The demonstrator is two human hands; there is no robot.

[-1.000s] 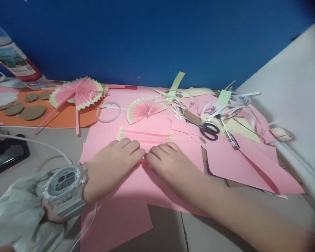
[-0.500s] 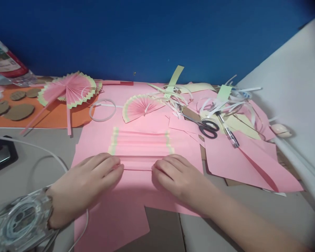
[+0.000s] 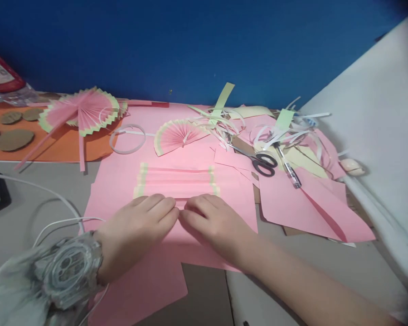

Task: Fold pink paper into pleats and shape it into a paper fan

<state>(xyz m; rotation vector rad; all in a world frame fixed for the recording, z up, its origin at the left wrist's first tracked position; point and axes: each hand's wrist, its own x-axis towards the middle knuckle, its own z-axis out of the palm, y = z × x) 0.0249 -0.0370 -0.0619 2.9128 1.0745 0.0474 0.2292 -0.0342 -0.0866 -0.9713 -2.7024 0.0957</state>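
Note:
A pleated pink paper strip [image 3: 177, 177] with yellow and green side edges lies across a larger pink sheet [image 3: 238, 190]. At its near folded edge, my left hand [image 3: 149, 217] pinches the paper, fingers curled and pressed together. Close beside it, my right hand [image 3: 211, 217] grips the same edge with bent fingers. The fingertips almost meet at the middle, and most of the near fold is hidden beneath them. Just beyond the strip rests a small pleated paper fan [image 3: 178, 136] in the same colours.
Scissors [image 3: 263, 164] and a pen [image 3: 289, 167] lie right of centre among paper strips. A larger folded pink sheet [image 3: 313, 208] is at the right. At the left are a round pleated fan [image 3: 85, 111], cardboard discs [image 3: 13, 139], a tape ring [image 3: 127, 139] and a bottle [image 3: 7, 79].
Both hands have slid inward along the near fold, the left one the most, so they now nearly touch. The view has shifted slightly, and the paper stays in place.

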